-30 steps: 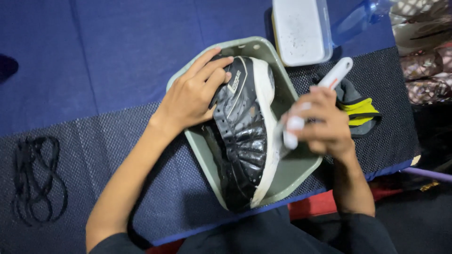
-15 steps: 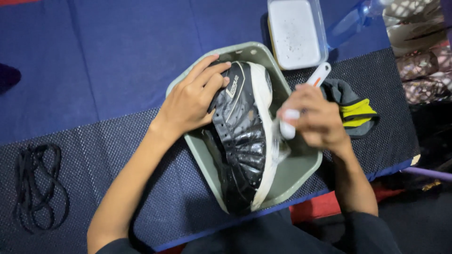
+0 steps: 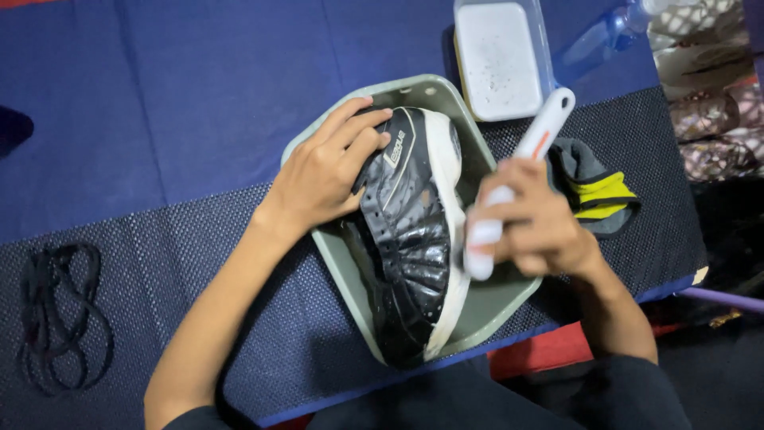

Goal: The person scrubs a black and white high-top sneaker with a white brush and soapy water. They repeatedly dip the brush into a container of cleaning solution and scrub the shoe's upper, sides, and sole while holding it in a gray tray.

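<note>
While left hand (image 3: 322,171) fingers steady shoe (image 3: 414,239) in tray (image 3: 493,302), right hand (image 3: 537,227) fingers grip brush (image 3: 517,179); cloth (image 3: 597,191) beside.

A home floor: blue mat (image 3: 199,95), patterned fabric (image 3: 708,103) alongside.

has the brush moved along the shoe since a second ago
Yes. The brush in the right hand slid toward the shoe's heel, judged against the tray.

Even, fairly bright light falls from above, casting soft shadows under the forearms onto the dark mat (image 3: 199,263). The glossy black shoe (image 3: 414,239) shows small white glints. The right hand (image 3: 533,223) is slightly motion-blurred; the picture's corners look darker.
</note>
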